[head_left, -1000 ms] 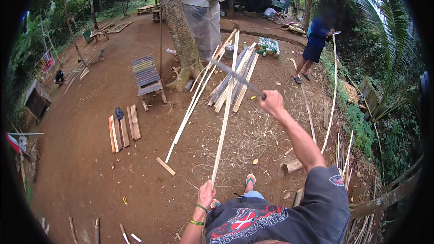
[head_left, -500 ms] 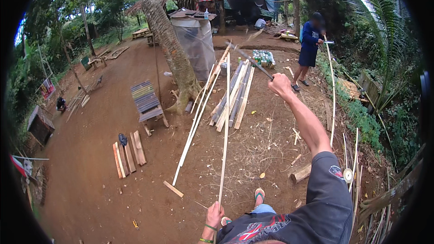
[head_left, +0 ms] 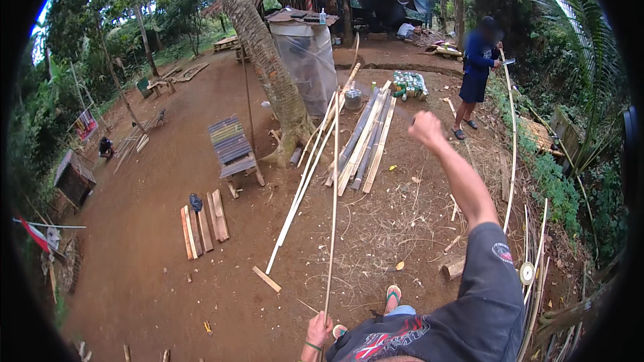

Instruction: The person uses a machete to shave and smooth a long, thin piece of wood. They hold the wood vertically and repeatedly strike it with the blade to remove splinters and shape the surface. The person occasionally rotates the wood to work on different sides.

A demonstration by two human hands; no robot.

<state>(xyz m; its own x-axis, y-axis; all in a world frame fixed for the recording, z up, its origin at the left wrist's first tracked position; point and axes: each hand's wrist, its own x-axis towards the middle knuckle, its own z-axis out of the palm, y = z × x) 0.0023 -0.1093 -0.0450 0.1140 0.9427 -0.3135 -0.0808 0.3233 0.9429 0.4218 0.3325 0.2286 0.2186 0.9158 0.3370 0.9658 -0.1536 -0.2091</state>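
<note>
A long, thin bamboo strip (head_left: 333, 214) stands in front of me, and my left hand (head_left: 319, 330) is closed around its lower part near my waist. Its upper end reaches toward the shed and bends slightly. My right arm is raised and stretched forward, with the right hand (head_left: 426, 129) in a fist around a machete's handle. The machete (head_left: 405, 116) shows only as a faint dark smear left of that fist. Beyond the strip, split bamboo lengths (head_left: 365, 141) lie in a pile on the dirt.
A co-worker (head_left: 477, 60) at the right holds a blade against another long strip (head_left: 513, 134). A tree trunk (head_left: 268, 60) and a small slatted bench (head_left: 233, 147) stand left of the pile. Short boards (head_left: 204, 224) lie at the left, a log (head_left: 453, 268) at the right.
The machete, clearly visible above the strip before, is now mostly blurred away. My right hand has lowered slightly, and the strip's top now curves. The whole view has shifted a little.
</note>
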